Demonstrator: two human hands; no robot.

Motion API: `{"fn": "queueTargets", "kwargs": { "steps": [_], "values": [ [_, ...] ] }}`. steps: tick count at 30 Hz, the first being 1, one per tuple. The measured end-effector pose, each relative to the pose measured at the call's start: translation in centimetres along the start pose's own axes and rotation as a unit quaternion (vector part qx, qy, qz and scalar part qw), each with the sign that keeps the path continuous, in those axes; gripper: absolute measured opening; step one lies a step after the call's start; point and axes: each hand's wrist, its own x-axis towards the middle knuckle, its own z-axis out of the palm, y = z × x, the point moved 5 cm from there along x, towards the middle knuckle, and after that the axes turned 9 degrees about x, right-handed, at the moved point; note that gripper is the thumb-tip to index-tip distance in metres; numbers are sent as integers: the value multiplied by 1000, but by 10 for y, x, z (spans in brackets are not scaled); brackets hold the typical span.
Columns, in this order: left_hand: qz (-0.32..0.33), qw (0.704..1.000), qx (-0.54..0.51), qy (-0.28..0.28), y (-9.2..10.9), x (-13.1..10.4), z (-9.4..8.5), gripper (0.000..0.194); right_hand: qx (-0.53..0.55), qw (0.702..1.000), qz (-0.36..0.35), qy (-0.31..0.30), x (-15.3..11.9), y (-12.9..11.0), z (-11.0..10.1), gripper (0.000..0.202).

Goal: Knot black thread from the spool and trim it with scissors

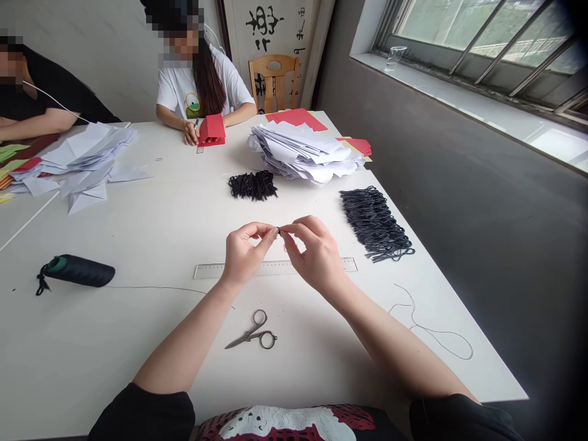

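Observation:
My left hand (245, 252) and my right hand (314, 250) meet fingertip to fingertip above the table. Between them they pinch a small black cord (278, 231), mostly hidden by the fingers. Under my hands lies a clear plastic ruler (212, 270), partly covered by them. Nearer to me are small metal scissors (252, 334) with the blades a little apart. A spool of black thread (85, 271) rests on its side at the left, its loose thread trailing towards my left wrist. Beyond my hands is a bundle of short black tassels (253, 185); a larger row of black looped tassels (375, 222) lies to the right.
A loose length of thread (441, 332) curls near the table's right edge. Stacks of white folded paper (305, 153) and red paper (301, 119) stand at the back. Across the table one person (209, 86) handles a red folded card (212, 130); another sits at far left.

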Motion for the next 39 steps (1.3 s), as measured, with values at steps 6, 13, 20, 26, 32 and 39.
{"fn": "queueTargets", "kwargs": {
  "steps": [6, 13, 20, 26, 32, 39],
  "values": [
    [54, 998, 36, -16, 4, -2, 3, 16, 26, 998, 53, -1, -1, 7, 1, 13],
    [261, 926, 267, 47, 18, -9, 5, 14, 9, 996, 85, -28, -2, 15, 5, 15],
    [403, 822, 394, 83, 29, -15, 8, 14, 96, 973, 183, -102, 3, 26, 5, 4],
    [427, 796, 420, 82, 29, -17, 10, 22, 149, 934, 276, -173, 5, 33, 5, 2],
    [426, 800, 415, 81, 30, -17, 8, 22, 201, 899, 314, -228, 4, 38, 1, 5],
    [330, 874, 356, 40, 25, -10, 6, 15, 266, 871, 343, -230, 6, 52, -4, 8]
  ]
}}
